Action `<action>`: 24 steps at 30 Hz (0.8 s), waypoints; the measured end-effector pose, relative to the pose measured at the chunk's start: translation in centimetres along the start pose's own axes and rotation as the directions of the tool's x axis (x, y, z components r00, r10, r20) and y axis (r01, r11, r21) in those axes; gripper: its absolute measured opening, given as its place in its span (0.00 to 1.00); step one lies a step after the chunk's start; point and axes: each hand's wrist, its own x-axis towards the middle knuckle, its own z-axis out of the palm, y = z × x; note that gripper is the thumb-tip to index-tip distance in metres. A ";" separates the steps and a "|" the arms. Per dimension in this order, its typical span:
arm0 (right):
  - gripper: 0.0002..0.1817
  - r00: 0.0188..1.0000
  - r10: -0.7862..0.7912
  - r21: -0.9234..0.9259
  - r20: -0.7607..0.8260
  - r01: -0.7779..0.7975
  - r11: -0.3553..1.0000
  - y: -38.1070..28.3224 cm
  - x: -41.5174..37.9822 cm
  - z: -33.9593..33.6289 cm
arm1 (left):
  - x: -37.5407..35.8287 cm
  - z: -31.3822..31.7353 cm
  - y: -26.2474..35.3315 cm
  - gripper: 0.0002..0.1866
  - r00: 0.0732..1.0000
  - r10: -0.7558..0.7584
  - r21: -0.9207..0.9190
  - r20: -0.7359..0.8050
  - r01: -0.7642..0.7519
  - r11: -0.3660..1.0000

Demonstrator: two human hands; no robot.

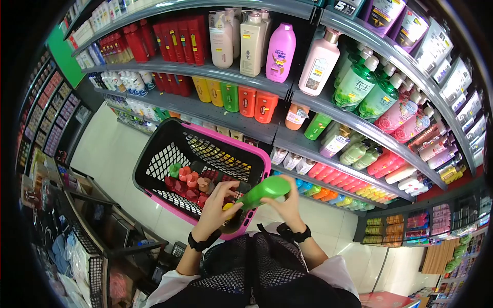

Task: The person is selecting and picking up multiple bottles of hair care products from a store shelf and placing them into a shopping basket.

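Note:
My right hand is closed around a green bottle, which lies tilted over the near right side of a black shopping basket with a pink rim. Beside the bottle's lower left end is my left hand, its fingers curved and apart from the thumb. The thumb tip seems to touch the bottle or come very close. Just below that thumb shows a yellow cap. Inside the basket stand several red bottles, a green one and a brownish one.
Shelves of bottles curve around the basket's far and right sides. Pink and green pump bottles stand on them. At the left is a dark display stand with bagged goods. Pale floor tiles run between.

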 end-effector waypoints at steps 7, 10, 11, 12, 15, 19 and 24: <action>0.34 0.975 -0.095 -0.240 -0.201 0.045 0.970 1.9 4.0 -7.3 | -7.3 3.9 -8.6 0.24 0.866 -0.423 0.511 0.265 0.246 0.824; 0.33 0.960 -0.148 -0.268 -0.237 0.082 0.960 4.6 6.8 -10.1 | -10.0 5.6 -10.4 0.24 0.879 -0.412 0.427 0.239 0.286 0.858; 0.32 0.960 -0.131 -0.251 -0.248 0.067 0.966 5.2 7.7 -11.1 | -10.6 6.2 -10.7 0.24 0.890 -0.391 0.555 0.233 0.209 0.805; 0.32 0.959 -0.115 -0.235 -0.258 0.053 0.971 5.7 8.6 -12.0 | -11.0 6.7 -10.7 0.24 0.893 -0.391 0.553 0.225 0.213 0.805; 0.34 0.968 -0.067 -0.278 -0.241 -0.003 0.961 8.4 11.2 -14.4 | -11.5 7.2 -10.5 0.23 0.950 -0.290 0.599 0.115 0.166 0.783; 0.35 0.946 -0.184 -0.304 -0.266 0.098 0.947 12.6 14.7 -16.3 | -11.8 7.2 -10.4 0.22 0.952 -0.294 0.558 0.082 0.200 0.805; 0.33 0.914 -0.276 -0.570 -0.299 0.061 0.820 11.7 16.5 -17.3 | -11.1 7.0 -10.0 0.22 0.950 -0.305 0.572 0.068 0.213 0.792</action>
